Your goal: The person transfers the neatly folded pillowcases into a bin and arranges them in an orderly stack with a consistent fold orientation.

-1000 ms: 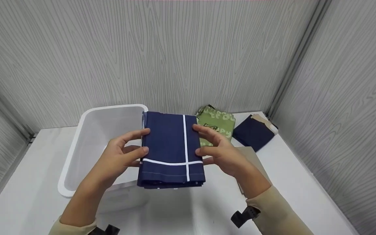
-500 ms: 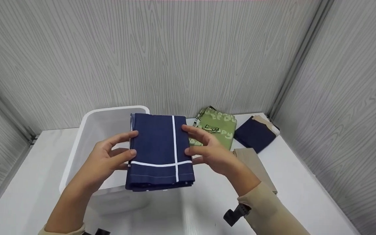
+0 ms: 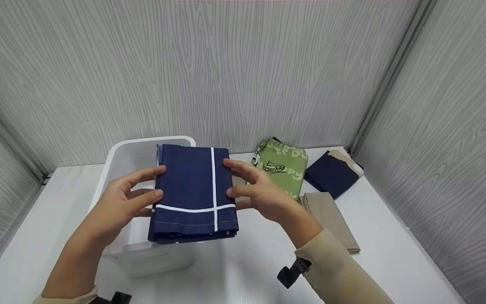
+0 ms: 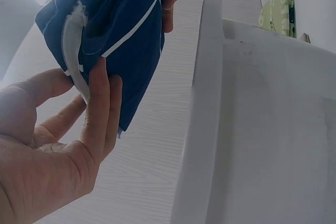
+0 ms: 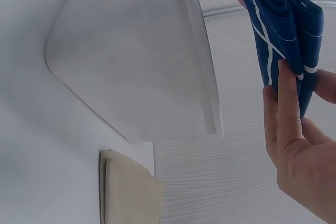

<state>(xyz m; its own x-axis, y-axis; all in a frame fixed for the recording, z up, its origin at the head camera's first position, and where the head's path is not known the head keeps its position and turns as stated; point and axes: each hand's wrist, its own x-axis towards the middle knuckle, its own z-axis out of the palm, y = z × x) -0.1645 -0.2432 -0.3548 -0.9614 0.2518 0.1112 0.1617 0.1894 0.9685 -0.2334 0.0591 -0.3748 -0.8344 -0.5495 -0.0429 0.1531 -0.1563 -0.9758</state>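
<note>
My left hand (image 3: 118,202) and right hand (image 3: 265,194) pinch a folded, many-layered navy cloth (image 3: 186,177) near the smooth, round-cornered tub (image 3: 135,157).

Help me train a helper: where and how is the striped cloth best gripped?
Likely best midway along the left and right edges of the striped cloth, left hand and right hand coming from opposite sides. Its folded layers gape at the near end, so pinching both sides should keep them together.
</note>
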